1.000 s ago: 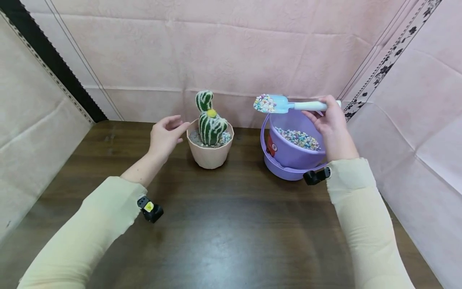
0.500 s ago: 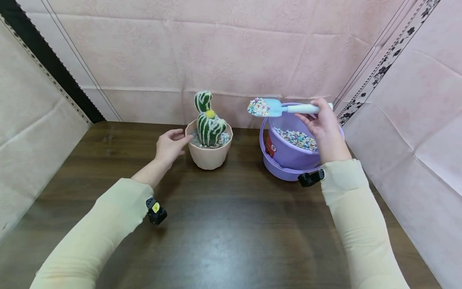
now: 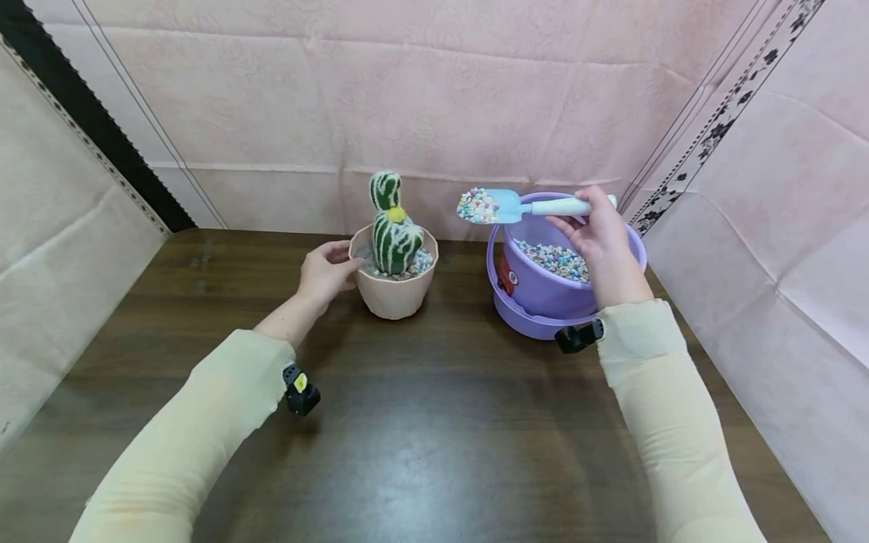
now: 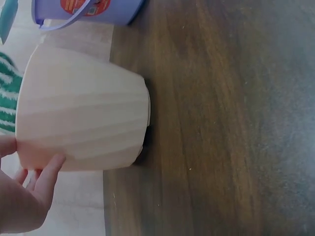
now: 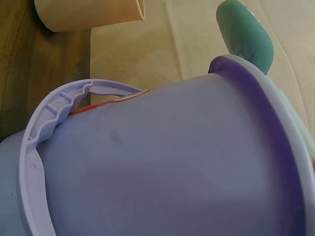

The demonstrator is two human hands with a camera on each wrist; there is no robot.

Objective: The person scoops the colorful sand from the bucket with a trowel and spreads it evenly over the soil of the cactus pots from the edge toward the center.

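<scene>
One left hand [image 3: 327, 273], one right hand [image 3: 600, 235], two sleeves [image 3: 183, 430], two cameras [image 3: 301, 390], one table [image 3: 421, 445], one pot [image 3: 393, 297], one cactus [image 3: 396, 247], one trowel [image 3: 543, 207], one bucket [image 3: 539, 290]; beads [image 3: 551, 259] too many to count.

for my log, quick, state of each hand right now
Left hand: closed, pinching the flowerpot at its rim.
Right hand: closed, holding the trowel loaded with pebbles.

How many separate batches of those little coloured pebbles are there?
3: one on the scoop in the right hand, one in the bucket, one in the pot. Any behind the cactus would be hidden.
</scene>
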